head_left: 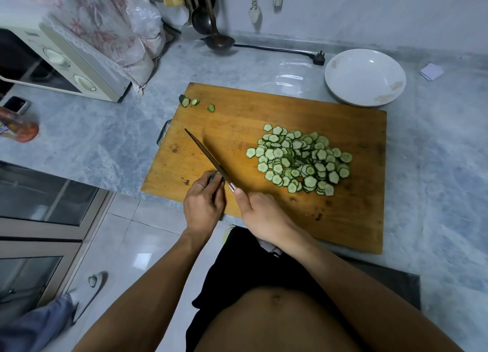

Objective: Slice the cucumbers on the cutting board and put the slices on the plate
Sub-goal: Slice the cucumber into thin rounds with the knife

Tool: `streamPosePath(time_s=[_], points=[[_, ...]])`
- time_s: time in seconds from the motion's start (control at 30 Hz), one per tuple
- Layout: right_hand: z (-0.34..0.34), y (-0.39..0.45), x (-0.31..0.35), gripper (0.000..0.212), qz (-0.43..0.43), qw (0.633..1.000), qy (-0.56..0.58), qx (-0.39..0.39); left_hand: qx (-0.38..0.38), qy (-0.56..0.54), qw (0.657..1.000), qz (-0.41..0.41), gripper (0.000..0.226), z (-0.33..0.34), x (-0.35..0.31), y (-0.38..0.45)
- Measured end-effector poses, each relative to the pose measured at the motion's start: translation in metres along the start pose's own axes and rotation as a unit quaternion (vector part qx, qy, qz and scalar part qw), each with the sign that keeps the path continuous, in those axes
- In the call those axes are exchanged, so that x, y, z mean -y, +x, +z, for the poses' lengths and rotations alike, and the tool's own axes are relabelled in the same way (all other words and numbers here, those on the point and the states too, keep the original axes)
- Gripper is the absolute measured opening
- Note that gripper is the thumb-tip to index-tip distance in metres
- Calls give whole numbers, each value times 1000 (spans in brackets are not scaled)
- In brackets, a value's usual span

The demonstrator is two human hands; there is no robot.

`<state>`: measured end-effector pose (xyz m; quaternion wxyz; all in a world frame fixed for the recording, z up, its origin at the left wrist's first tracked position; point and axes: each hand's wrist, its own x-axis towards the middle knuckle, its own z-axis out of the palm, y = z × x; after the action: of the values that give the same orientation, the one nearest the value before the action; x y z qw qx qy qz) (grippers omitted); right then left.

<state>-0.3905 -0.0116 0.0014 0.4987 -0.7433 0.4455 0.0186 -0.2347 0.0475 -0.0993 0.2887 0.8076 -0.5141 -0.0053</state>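
Observation:
A wooden cutting board (229, 119) lies on the marble counter. A heap of thin cucumber slices (299, 158) covers its right middle. My left hand (203, 203) pinches a small cucumber stub (213, 176) at the board's near left edge. My right hand (260, 214) grips the handle of a knife (206, 156), whose blade lies right against the stub and points to the far left. Three cucumber end pieces (195, 102) sit at the board's far left corner. The white plate (365, 76) stands beyond the board's far right corner, with no slices on it.
A microwave (66, 63) under a floral cloth stands at the far left. A ladle (219, 42), hanging utensils and a black power cable with plug (318, 59) lie at the back. A jar (18, 128) and a phone (17, 104) are at the left. Another person's foot (92, 285) is on the floor.

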Motion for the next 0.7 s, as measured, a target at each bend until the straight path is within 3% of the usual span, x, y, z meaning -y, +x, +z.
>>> streamPosePath(time_s=[0.7], points=[[-14, -35, -2, 60, -61, 998, -19, -14, 5, -58, 998, 12, 27, -8, -4, -1]])
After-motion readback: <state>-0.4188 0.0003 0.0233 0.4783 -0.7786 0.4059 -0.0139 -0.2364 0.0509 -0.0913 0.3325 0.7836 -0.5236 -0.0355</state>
